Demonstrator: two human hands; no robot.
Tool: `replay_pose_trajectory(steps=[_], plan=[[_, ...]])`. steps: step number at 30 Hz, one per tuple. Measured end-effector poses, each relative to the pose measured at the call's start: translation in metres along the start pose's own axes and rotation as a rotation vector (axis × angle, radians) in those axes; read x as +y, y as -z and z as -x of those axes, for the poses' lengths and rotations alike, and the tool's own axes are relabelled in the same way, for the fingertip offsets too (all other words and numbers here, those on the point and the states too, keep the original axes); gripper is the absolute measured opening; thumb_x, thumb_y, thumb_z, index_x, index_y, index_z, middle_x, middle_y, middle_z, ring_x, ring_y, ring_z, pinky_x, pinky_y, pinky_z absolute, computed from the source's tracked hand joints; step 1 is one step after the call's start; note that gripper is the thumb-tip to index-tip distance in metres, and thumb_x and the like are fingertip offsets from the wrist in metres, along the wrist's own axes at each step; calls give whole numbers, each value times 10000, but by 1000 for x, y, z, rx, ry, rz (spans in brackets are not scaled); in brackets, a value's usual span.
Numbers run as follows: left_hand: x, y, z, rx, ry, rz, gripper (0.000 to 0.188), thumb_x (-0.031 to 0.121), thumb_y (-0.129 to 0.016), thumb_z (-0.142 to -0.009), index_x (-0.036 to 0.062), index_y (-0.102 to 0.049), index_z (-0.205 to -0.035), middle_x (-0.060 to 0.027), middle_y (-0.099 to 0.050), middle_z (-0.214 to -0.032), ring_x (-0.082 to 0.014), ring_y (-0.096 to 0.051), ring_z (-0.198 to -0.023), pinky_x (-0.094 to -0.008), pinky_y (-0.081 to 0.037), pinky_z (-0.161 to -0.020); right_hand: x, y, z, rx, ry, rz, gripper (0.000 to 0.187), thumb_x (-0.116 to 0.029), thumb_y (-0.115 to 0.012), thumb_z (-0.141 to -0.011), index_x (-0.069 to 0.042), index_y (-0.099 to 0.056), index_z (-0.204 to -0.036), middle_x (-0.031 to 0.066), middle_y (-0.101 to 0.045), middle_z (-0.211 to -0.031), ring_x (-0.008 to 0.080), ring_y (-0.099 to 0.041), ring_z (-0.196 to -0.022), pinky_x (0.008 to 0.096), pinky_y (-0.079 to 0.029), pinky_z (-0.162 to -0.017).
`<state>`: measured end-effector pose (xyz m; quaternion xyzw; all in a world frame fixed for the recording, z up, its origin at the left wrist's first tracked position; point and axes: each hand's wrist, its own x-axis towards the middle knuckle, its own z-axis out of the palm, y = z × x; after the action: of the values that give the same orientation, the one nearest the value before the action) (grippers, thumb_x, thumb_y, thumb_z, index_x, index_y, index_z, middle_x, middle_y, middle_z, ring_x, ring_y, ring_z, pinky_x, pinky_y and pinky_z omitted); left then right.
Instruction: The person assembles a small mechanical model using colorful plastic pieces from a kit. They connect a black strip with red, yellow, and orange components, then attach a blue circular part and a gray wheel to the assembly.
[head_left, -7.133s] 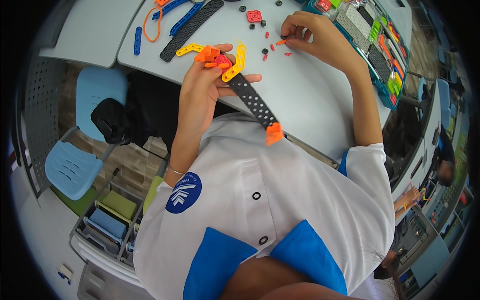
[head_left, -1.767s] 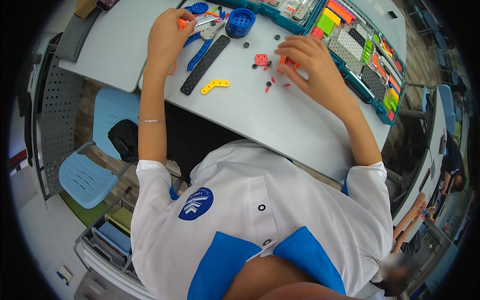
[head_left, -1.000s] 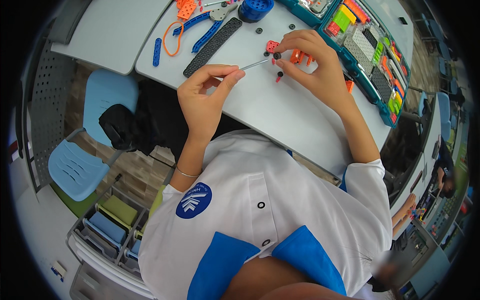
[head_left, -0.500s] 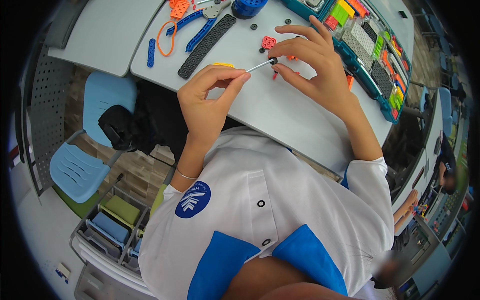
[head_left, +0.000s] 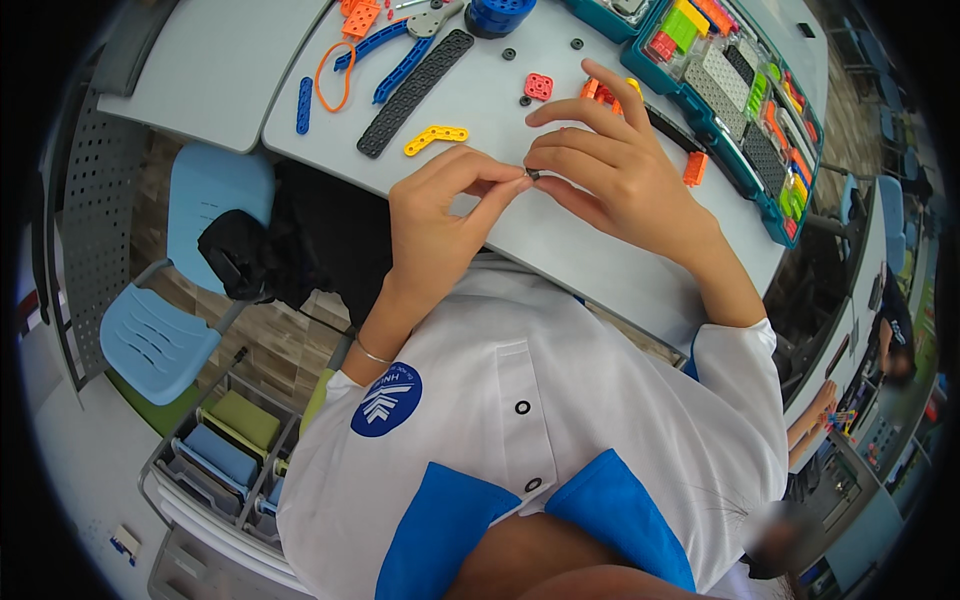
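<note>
Over the near side of the table, my left hand (head_left: 440,210) and my right hand (head_left: 625,170) meet at the fingertips. Between them shows a small black ring-shaped collar (head_left: 533,174), pinched by my right thumb and index finger. The left thumb and index finger are pressed together on the thin metal shaft, which is now almost wholly hidden by the fingers. My other right fingers are spread. A yellow bent beam (head_left: 436,139) lies just beyond my left hand, and a red square plate (head_left: 538,87) lies beyond the right fingertips.
A long black perforated beam (head_left: 415,92), blue-handled pliers (head_left: 400,70), an orange rubber band (head_left: 333,78) and a short blue beam (head_left: 303,106) lie at left. Loose black collars (head_left: 509,54) are scattered farther back. A teal parts case (head_left: 725,150) stands at right, beside an orange block (head_left: 695,168).
Both hands have come closer together and nearer to me. The shaft, plainly visible before, is now mostly covered by fingers. The yellow bent beam has come into full view.
</note>
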<state>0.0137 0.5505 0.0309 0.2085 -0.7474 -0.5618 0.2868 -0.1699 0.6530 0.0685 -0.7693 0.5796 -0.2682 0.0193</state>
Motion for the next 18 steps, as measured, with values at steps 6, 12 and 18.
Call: replay_pose_trajectory(steps=[6, 12, 18], plan=[[-14, 24, 2, -270, 447, 668, 277, -26, -812, -792, -66, -681, -1032, -117, -708, -899, -143, -688, -766, -260, -579, -711, -9, -6, 0, 78, -7, -270, 230, -144, -815, -765, -99, -728, -973, 26, -656, -933, 241, -611, -990, 458, -452, -963], [-20, 25, -2, -433, 495, 928, 447, -25, -829, -775, -63, -624, -1170, -124, -692, -989, -166, -690, -854, -261, -587, -711, -16, -13, -1, 111, -21, -414, 287, -148, -828, -750, -100, -761, -1025, 36, -635, -972, 252, -596, -945, 379, -462, -780], [-42, 35, 6, -362, 392, 1037, 316, -1, -831, -784, -61, -651, -1037, -126, -691, -955, -187, -690, -852, -282, -591, -683, -12, 5, -23, 61, -147, -452, 317, -183, -828, -758, -88, -771, -1055, 58, -662, -1050, 267, -603, -975, 381, -471, -872]])
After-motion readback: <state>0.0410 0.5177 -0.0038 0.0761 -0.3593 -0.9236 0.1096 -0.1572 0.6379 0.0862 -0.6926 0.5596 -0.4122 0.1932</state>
